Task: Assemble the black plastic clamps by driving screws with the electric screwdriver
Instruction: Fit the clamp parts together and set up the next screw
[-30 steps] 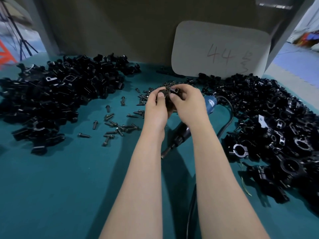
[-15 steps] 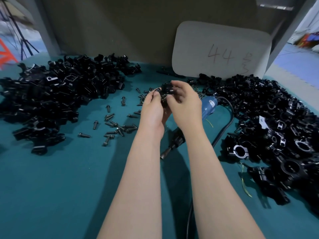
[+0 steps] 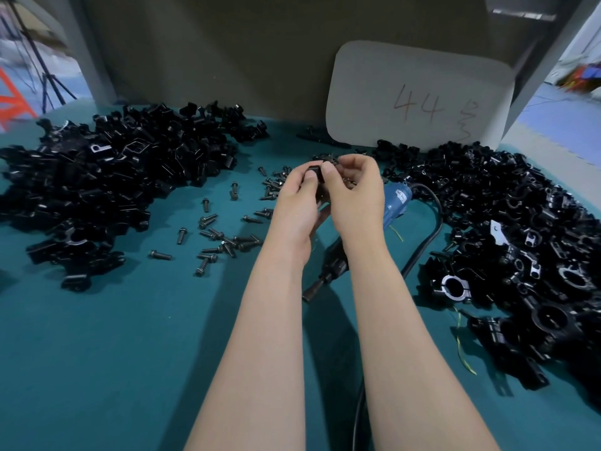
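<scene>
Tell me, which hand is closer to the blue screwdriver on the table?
Right. The right hand is just left of the screwdriver, overlapping its blue end in view; the left hand is farther left. Both grip one clamp.

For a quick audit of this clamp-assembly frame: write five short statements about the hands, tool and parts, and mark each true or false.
1. The left hand and right hand together hold a small black clamp part. True.
2. The electric screwdriver is gripped in the right hand. False: it lies on the table, beneath the hands.
3. Loose screws lie scattered on the table left of the hands. True.
4. The white card reads 17. False: it reads 44.
5. Black parts are heaped on one side only. False: there is a left heap and a right heap.
</scene>
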